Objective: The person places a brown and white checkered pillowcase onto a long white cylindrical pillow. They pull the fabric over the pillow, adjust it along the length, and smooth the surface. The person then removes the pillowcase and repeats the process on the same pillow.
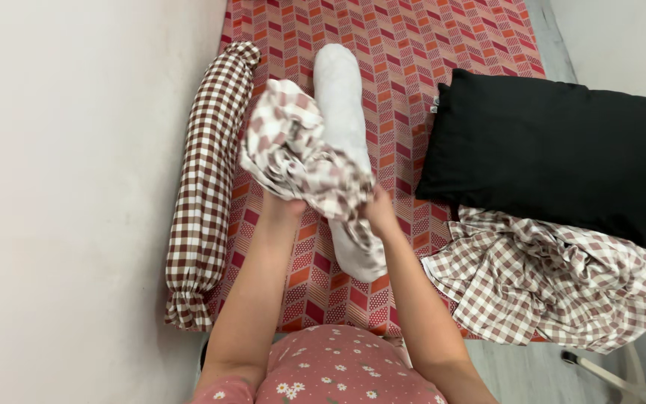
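A white bolster (pixel 339 97) lies lengthwise on the bed, its bare ends showing above and below a bunched brown-and-white checked cover (pixel 297 150) gathered around its middle. My left hand (pixel 282 202) grips the cover's lower left folds from beneath, mostly hidden by cloth. On the lower right edge of that same cover my right hand (pixel 379 209) is closed, beside the bolster.
A second bolster in a checked cover (pixel 207 187) lies along the white wall (pixel 76 187) on the left. A black pillow (pixel 555 153) rests at the right, with a crumpled checked cloth (pixel 547 280) below it. The mattress (pixel 413 45) has a red zigzag sheet.
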